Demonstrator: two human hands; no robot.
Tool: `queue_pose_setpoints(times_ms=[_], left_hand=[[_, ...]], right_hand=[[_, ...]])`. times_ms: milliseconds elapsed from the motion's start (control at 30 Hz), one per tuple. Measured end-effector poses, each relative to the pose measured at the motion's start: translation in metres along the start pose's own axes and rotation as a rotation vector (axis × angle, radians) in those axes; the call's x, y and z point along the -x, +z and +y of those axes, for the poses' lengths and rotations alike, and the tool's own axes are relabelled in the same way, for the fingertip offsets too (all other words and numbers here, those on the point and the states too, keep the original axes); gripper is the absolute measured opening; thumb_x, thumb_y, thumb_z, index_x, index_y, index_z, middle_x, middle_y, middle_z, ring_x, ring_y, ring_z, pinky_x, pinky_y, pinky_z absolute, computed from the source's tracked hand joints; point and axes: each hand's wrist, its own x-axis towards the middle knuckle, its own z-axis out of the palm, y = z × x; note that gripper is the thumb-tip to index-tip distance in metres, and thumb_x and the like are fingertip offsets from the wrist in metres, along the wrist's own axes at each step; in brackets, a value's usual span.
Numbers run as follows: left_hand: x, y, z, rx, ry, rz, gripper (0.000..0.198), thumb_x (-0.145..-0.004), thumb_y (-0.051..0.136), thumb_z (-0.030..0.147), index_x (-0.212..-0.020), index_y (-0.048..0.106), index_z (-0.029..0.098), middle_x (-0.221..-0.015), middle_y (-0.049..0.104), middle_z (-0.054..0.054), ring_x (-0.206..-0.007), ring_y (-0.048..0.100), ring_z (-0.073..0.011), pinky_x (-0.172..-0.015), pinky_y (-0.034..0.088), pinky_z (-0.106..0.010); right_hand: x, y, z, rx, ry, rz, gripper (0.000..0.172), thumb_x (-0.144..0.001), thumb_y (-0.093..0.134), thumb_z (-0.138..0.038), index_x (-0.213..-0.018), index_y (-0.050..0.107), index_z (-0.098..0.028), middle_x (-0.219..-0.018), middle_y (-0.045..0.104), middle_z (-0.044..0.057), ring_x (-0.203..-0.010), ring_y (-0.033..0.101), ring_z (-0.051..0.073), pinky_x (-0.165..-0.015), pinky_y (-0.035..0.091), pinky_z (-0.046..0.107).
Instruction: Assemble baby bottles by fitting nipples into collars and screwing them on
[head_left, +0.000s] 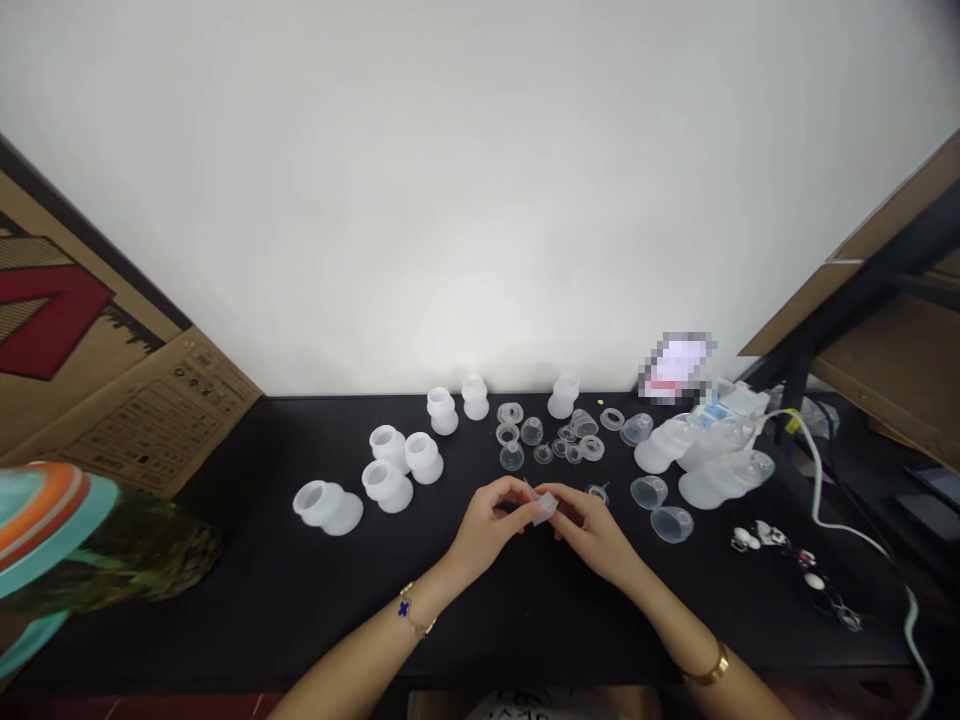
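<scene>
Close together at the middle of the black table, my left hand (486, 522) and my right hand (596, 532) pinch a small translucent, whitish plastic or silicone piece (545, 508) between them. Its exact kind is too small to make out. Just beyond my fingers lie several clear rings (591, 447) and a clear dome-shaped cap (511, 457). A small clear part (598, 493) rests beside my right fingers. To the left stand several white bottle bodies (388, 486) with wide open mouths.
Capped white bottles (664, 443) and loose clear caps (673, 524) crowd the right side. A white cable (817, 480) and a beaded charm string (810, 570) lie farther right. At left are a large lidded jug (127, 545) and a cardboard box (210, 400). A blurred-out screen (675, 365) leans on the wall.
</scene>
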Motion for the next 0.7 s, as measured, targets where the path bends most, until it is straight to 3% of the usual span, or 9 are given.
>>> queue_pose_setpoints(times_ms=[700], left_hand=[[-0.003, -0.0036, -0.0022, 0.074, -0.058, 0.037, 0.03, -0.074, 0.081, 0.039, -0.087, 0.065, 0.016, -0.079, 0.065, -0.002, -0.074, 0.062, -0.016, -0.057, 0.05, -0.021]], right_hand=[[-0.001, -0.0005, -0.0008, -0.035, -0.006, -0.069, 0.031, -0.097, 0.056, -0.041, -0.12, 0.068, -0.024, -0.08, 0.068, 0.001, -0.062, 0.059, 0.015, -0.056, 0.045, 0.025]])
